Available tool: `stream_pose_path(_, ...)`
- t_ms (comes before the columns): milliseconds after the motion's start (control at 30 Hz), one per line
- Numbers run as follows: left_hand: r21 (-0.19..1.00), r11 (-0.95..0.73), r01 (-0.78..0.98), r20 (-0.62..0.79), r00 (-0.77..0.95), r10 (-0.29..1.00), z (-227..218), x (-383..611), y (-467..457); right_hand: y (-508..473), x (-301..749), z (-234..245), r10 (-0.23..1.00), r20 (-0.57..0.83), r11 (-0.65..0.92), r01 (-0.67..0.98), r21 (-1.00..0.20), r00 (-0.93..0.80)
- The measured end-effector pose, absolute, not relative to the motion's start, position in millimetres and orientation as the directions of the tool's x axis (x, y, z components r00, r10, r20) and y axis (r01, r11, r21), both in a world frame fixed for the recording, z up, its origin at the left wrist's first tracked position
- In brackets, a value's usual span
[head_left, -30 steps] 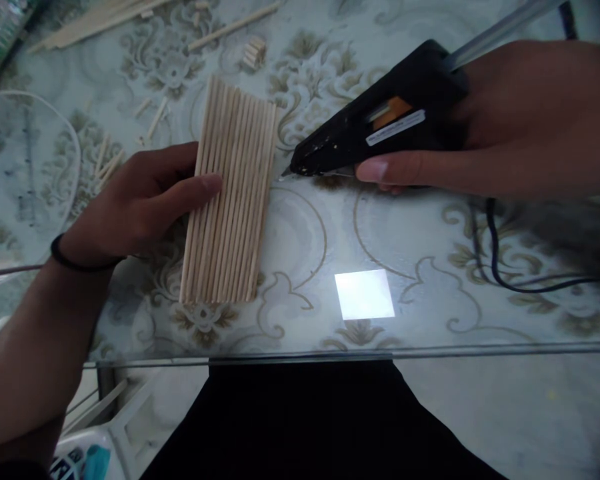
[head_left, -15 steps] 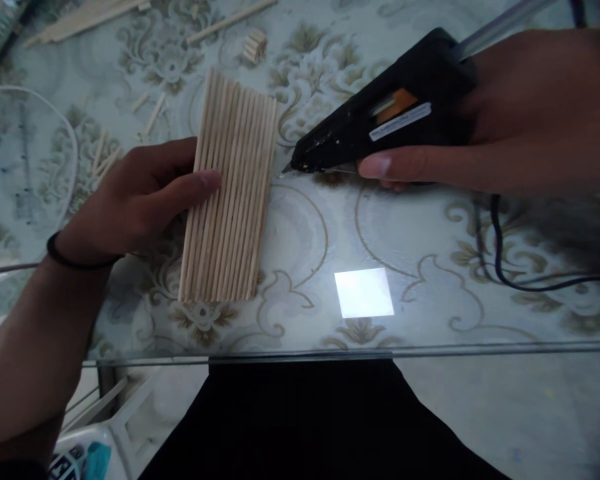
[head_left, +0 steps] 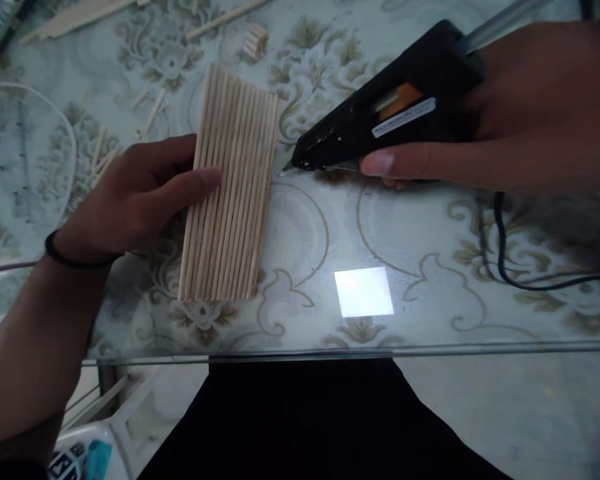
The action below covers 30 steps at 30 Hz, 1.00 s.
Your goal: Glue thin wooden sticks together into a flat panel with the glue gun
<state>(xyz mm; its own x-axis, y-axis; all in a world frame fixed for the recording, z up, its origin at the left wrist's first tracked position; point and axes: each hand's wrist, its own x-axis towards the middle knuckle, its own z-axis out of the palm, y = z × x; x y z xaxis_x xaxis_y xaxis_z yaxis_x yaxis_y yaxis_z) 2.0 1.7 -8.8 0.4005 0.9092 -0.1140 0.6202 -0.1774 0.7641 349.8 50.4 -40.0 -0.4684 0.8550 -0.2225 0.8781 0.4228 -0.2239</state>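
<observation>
Head view: glossy floral desk (head_left: 310, 333) gives room right of the stick panel (head_left: 243, 200), down to a straight front edge. The panel's long axis runs away from the wearer, leaning slightly right. Left hand (head_left: 140, 193): fingers gripping its left side. Right hand (head_left: 530, 120): fingers wrapped around a black glue gun (head_left: 370, 120), nozzle just beside the panel. Slim pale wooden rods form its ridges.

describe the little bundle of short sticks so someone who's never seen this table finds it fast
On the flower-patterned table, find the wide panel of sticks in the left hand. Just beyond its far end, toward the right, lies the bundle. Its short sticks sit packed together, unlike the single long stick nearby and the loose scattered pieces.
</observation>
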Motion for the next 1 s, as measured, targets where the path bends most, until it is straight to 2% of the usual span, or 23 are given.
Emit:
stream_pose_path(233, 0.758, -0.166, 0.631, -0.119, 0.384, 0.915, -7.0, 4.6, -0.3, 53.0, 357.1, -44.3, 0.843, -0.201, 0.418, 0.843, -0.339, -0.499)
stream_pose_path(400, 0.783, -0.114, 0.612, -0.157, 0.372, 0.915, -5.5, 4.7, -0.5, 50.9, 356.3, -42.4, 0.864, -0.217, 0.408, 0.885, -0.225, -0.454)
stream_pose_path(500, 0.784, -0.117, 0.610, -0.156, 0.375, 0.914, -5.7, 5.3, -0.2, 49.9, 355.7, -42.7, 0.877, -0.210, 0.395, 0.897, -0.201, -0.433)
stream_pose_path(733, 0.776, -0.115, 0.620, -0.150, 0.359, 0.921, -5.1, 5.5, -1.0, 52.2, 356.8, -44.8, 0.861, -0.203, 0.429, 0.880, -0.203, -0.466)
stream_pose_path(900, 0.777, -0.098, 0.621, -0.153, 0.338, 0.929, -5.7, 5.8, -1.5, 60.3, 368.3, -54.3, 0.873, -0.244, 0.391, 0.905, -0.168, -0.423)
stream_pose_path(1000, 0.781, -0.100, 0.616, -0.148, 0.339, 0.929, -6.3, 6.1, -1.7, 65.8, 379.0, -63.5, 0.874, -0.245, 0.374, 0.902, -0.216, -0.421)
